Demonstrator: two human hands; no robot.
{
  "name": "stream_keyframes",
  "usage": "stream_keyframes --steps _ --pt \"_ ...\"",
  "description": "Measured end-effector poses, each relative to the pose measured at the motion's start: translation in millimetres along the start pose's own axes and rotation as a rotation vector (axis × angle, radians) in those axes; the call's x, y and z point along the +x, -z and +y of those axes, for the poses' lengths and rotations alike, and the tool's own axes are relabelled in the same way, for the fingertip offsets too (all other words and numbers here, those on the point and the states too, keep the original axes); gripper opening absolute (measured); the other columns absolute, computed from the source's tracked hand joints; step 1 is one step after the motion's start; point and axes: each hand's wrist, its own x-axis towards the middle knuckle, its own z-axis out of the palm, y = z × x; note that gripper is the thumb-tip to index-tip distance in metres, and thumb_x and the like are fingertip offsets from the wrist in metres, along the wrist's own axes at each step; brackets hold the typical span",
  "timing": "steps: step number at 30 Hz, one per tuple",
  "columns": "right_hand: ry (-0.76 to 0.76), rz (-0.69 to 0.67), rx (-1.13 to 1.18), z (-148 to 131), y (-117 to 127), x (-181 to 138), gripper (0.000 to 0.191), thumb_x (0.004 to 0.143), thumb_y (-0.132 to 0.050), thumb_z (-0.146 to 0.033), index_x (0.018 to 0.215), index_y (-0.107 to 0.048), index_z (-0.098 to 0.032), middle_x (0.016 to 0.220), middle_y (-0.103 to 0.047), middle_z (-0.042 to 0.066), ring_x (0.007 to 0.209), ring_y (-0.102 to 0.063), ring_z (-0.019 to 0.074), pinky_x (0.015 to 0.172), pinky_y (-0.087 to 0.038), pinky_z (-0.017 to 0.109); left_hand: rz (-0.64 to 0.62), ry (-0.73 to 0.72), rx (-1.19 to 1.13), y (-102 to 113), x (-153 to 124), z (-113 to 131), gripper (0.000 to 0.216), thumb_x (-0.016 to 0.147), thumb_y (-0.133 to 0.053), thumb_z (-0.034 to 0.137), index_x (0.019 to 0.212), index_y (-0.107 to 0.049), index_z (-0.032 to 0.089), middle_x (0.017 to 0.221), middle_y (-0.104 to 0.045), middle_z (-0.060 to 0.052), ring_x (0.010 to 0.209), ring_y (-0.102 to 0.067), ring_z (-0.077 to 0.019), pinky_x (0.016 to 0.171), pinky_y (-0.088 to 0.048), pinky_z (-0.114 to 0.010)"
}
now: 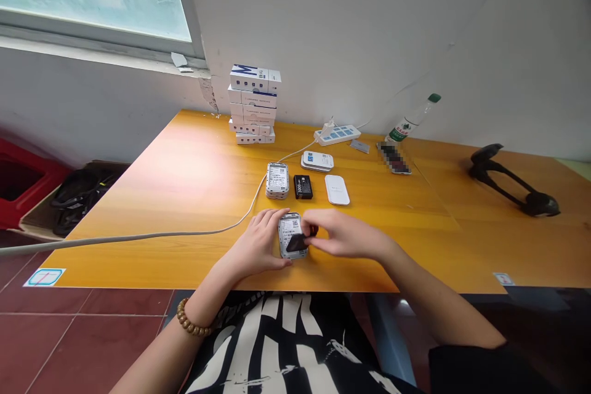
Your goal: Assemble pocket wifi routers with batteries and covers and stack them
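Note:
A small white electronic device (pixel 287 226) lies on the table before me, back off, with a printed label and QR code showing. My left hand (pixel 263 240) steadies it from the left, thumb at its lower edge and fingers at its upper edge. Pinched in my right hand (pixel 335 233) is a flat black battery (pixel 296 242), tilted over the device's lower right part. Beyond them stand a stack of similar opened devices (pixel 277 178), a stack of black batteries (pixel 303 187) and a white cover (pixel 337 189).
White boxes (pixel 253 104) are piled near the wall. A white cable (pixel 203 233) crosses the table's left side to a power strip (pixel 338 135). Two stacked white devices (pixel 317 160), a phone (pixel 394 158), a plastic bottle (pixel 410 123) and a black stand-like object (pixel 512 181) lie farther back and right.

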Motion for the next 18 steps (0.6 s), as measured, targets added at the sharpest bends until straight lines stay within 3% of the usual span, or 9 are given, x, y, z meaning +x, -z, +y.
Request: stream_keyframes --steps 2,5,7,12,15,18 --pt "-0.011 0.134 0.07 16.2 14.2 11.3 0.007 0.094 -0.068 -0.025 0.094 -0.062 -0.023 0.093 -0.069 0.003 0.086 -0.064 0.0208 0.081 -0.054 0.036 -0.005 -0.008 -0.002 1.0 0.2 0.1 0.109 0.069 -0.093 0.034 0.159 -0.032 0.03 0.151 -0.053 -0.015 0.145 -0.048 -0.0422 0.122 -0.042 -0.067" --pt "-0.072 0.442 0.181 55.5 37.1 39.2 0.015 0.09 -0.069 -0.034 0.099 -0.063 -0.023 0.099 -0.071 0.005 0.093 -0.068 0.0239 0.091 -0.058 0.044 -0.007 -0.014 -0.012 2.4 0.3 -1.1 0.11 0.069 -0.093 0.034 0.16 -0.032 0.031 0.153 -0.052 -0.015 0.148 -0.046 -0.0427 0.123 -0.041 -0.068" --pt "-0.122 0.542 0.227 85.2 48.6 59.1 0.02 0.086 -0.071 -0.036 0.099 -0.063 -0.023 0.1 -0.073 0.005 0.098 -0.07 0.0255 0.096 -0.058 0.047 -0.008 -0.015 -0.017 2.7 0.2 -2.3 0.109 0.069 -0.093 0.034 0.159 -0.032 0.032 0.152 -0.052 -0.015 0.149 -0.045 -0.0428 0.124 -0.04 -0.068" --pt "-0.193 0.502 0.224 135.9 52.1 89.1 0.022 0.079 -0.077 -0.036 0.09 -0.065 -0.021 0.089 -0.074 0.005 0.093 -0.072 0.0252 0.093 -0.06 0.048 -0.01 -0.017 -0.048 2.0 -2.9 -0.3 0.106 0.069 -0.092 0.031 0.158 -0.034 0.033 0.153 -0.051 -0.014 0.149 -0.046 -0.0423 0.124 -0.04 -0.068" --pt "-0.207 0.474 0.185 145.9 44.6 92.3 0.016 0.082 -0.075 -0.031 0.093 -0.07 -0.02 0.098 -0.077 0.008 0.097 -0.073 0.0257 0.096 -0.059 0.047 0.066 -0.042 -0.13 9.6 -4.9 5.2 0.101 0.074 -0.088 0.03 0.158 -0.032 0.033 0.158 -0.048 -0.014 0.15 -0.046 -0.0404 0.123 -0.043 -0.065" --pt "-0.222 0.447 0.126 147.7 39.1 90.9 0.014 0.085 -0.07 -0.023 0.097 -0.074 -0.018 0.108 -0.079 0.011 0.104 -0.073 0.0273 0.103 -0.057 0.049 0.172 -0.113 -0.156 32.9 3.5 5.4 0.1 0.079 -0.087 0.036 0.16 -0.029 0.032 0.161 -0.045 -0.016 0.149 -0.047 -0.0402 0.12 -0.046 -0.062"
